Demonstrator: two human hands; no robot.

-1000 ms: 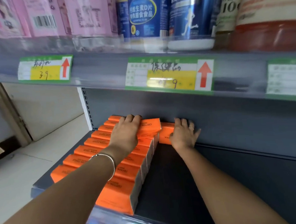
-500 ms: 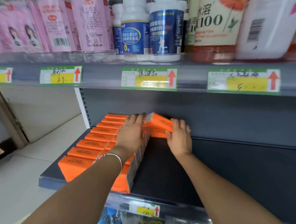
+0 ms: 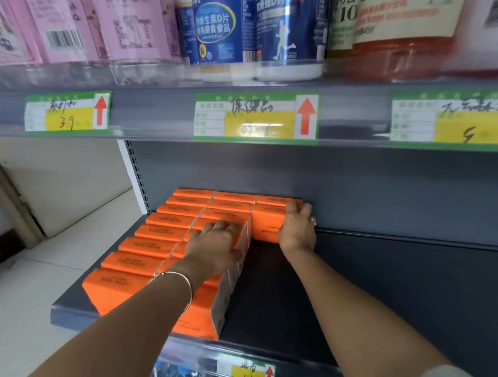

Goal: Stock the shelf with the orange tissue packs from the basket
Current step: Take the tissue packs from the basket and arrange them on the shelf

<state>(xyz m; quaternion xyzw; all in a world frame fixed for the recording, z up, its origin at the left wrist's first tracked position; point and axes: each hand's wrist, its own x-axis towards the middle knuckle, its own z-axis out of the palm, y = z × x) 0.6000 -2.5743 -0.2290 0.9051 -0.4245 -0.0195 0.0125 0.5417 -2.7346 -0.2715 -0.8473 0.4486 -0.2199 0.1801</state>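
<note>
Head view, the only view.

- Orange tissue packs (image 3: 163,231) stand on the dark grey shelf (image 3: 277,291) at its left end, in two full columns running front to back. A third column is begun at the rear wall.
- Each pack's long axis runs left to right, across the shelf, with a narrow face up. The top print reads "COTTON TISSUE", upside down from here.
- The end pack (image 3: 266,225) of the third column stands at the back with its broad face toward the camera, touching the second column. The print on that face is too small to read.
- The right hand (image 3: 298,229) grips the end pack, fingers curled over its top right end. It has a ring (image 3: 313,221) on one finger.
- The left hand (image 3: 216,242) lies palm down on the second column. Its fingers are loosely bent on the pack tops and closed round nothing. There is a bracelet (image 3: 186,282) on the wrist.
- On the upper shelf edge, the left price tag (image 3: 68,115) is handwritten "39".
- The middle price tag (image 3: 255,118) reads "保健品", and its number is smeared by glare.
- The right price tag (image 3: 453,120) shows "5".
- All three tags have a green border and yellow field, and the left and middle ones carry a red up-arrow.
- Above are pink packets (image 3: 63,27) with a barcode.
- Beside them are blue-label bottles (image 3: 220,29), partly legible as "D片".
- To the right is a drink bottle (image 3: 400,18) with "水溶" and "100" showing.
- A lower price tag (image 3: 247,372) is blurred.
</note>
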